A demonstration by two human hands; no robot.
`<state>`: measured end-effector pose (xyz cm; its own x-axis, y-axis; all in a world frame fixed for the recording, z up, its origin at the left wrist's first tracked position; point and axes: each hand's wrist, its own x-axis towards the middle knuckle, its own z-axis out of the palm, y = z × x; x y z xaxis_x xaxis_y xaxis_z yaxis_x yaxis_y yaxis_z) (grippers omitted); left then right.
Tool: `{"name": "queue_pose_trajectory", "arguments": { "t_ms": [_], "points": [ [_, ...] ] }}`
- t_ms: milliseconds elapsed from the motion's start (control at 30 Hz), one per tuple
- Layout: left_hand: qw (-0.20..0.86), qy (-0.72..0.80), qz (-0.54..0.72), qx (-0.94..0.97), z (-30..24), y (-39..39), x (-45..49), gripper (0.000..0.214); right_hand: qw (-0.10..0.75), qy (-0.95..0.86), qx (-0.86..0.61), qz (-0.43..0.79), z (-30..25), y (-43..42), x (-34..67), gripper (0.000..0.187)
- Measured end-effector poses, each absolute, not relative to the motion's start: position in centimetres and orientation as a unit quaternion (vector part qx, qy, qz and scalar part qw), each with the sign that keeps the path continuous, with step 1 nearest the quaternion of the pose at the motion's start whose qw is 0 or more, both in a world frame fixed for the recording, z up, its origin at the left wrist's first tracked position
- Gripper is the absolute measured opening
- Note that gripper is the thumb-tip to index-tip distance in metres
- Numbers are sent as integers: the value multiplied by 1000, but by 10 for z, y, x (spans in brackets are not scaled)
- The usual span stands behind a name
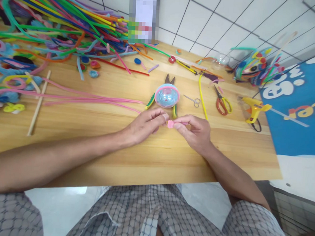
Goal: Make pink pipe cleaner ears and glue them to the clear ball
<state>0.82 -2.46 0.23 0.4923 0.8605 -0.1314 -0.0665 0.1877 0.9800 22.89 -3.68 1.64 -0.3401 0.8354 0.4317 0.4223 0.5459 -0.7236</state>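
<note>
My left hand [146, 125] and my right hand [194, 130] meet over the middle of the wooden table [93, 157]. Both pinch a short pink pipe cleaner piece [170, 123], coiled at its left end, held between the fingertips. Just beyond the hands sits a clear blue ball with a pink rim [167, 95]. It rests on pliers with green and yellow handles [170, 79].
Long pink pipe cleaners [90, 98] lie to the left, below a big heap of coloured ones [54, 19]. Small silver scissors [193, 99], red-handled scissors [223, 102], a yellow glue gun [254, 110] and a wooden stick [38, 106] lie around. A tiled wall stands behind.
</note>
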Motion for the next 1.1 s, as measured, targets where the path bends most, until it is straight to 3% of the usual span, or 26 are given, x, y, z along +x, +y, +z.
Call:
{"name": "queue_pose_trajectory", "arguments": {
  "t_ms": [133, 433, 1100],
  "points": [
    [622, 350, 374, 593, 3, -31, 6, 28, 403, -712, -476, 322, 17, -39, 227, 18],
    [661, 345, 348, 568, -3, -26, 12, 36, 399, -664, -479, 412, 8, -38, 226, 19],
    [698, 351, 272, 561, 3, -26, 11, 32, 374, -664, -493, 420, 20, -38, 219, 17]
  ]
}}
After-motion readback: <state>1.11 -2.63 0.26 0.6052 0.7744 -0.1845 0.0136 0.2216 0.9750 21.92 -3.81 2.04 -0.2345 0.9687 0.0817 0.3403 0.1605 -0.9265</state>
